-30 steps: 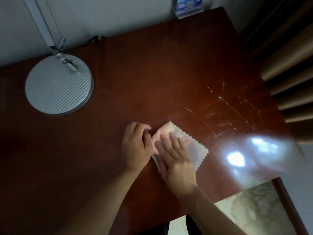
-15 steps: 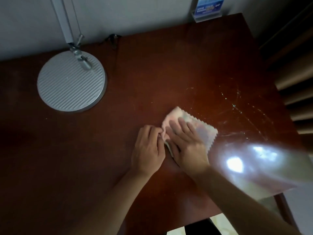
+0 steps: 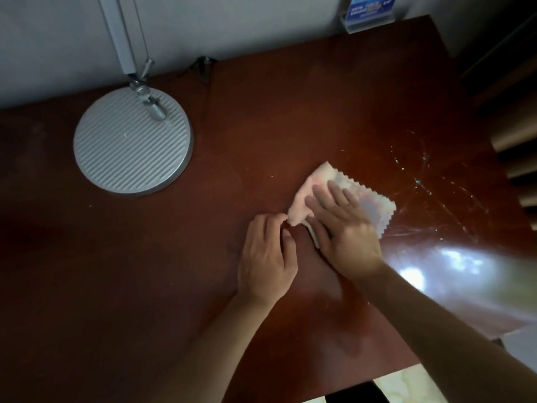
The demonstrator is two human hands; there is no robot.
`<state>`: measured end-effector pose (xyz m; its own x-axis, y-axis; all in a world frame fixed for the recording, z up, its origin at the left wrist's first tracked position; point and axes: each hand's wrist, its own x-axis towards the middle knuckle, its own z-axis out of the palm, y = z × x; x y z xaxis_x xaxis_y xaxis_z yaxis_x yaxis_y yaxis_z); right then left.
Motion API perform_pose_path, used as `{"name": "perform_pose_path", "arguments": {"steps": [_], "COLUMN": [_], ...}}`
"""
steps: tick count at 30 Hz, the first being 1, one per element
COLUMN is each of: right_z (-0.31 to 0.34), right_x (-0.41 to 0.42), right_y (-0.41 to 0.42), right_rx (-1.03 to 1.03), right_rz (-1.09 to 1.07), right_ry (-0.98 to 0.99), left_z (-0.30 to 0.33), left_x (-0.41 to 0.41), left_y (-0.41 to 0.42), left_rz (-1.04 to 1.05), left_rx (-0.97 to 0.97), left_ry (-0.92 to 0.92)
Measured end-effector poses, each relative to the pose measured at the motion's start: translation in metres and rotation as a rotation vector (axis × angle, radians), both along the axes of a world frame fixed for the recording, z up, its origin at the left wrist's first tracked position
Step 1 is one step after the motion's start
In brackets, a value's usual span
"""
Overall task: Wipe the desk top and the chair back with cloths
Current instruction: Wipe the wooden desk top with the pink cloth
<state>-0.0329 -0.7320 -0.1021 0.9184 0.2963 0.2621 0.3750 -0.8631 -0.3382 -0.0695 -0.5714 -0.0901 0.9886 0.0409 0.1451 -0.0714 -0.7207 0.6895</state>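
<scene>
A small pale pink cloth with zigzag edges lies folded on the dark red-brown desk top, right of the middle. My right hand lies flat on the cloth, fingers straight, pressing it to the wood. My left hand rests on the desk just left of it, fingers curled, its fingertips at the cloth's near left corner; whether they pinch that corner is unclear. The chair is out of view.
A round ribbed silver lamp base with its arm stands at the back left. A blue card holder sits at the back edge. Scratches and smears mark the desk's right side, with a bright glare patch near the front right corner.
Both hands and the cloth have moved away from me and a little right across the desk. My left hand has come slightly apart from the right.
</scene>
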Motion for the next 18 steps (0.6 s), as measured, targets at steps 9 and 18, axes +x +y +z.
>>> {"name": "perform_pose_path", "arguments": {"steps": [9, 18], "right_z": [0.004, 0.009], "right_x": [0.088, 0.050], "right_y": [0.065, 0.016], "right_rx": [0.053, -0.004], "right_rz": [-0.040, 0.121], "right_ry": [0.208, 0.170], "left_z": [-0.001, 0.003], "left_x": [0.000, -0.001], "left_y": [0.000, 0.010], "left_rz": [0.018, 0.061], "left_rx": [-0.054, -0.127], "left_ry": [-0.015, -0.039]}}
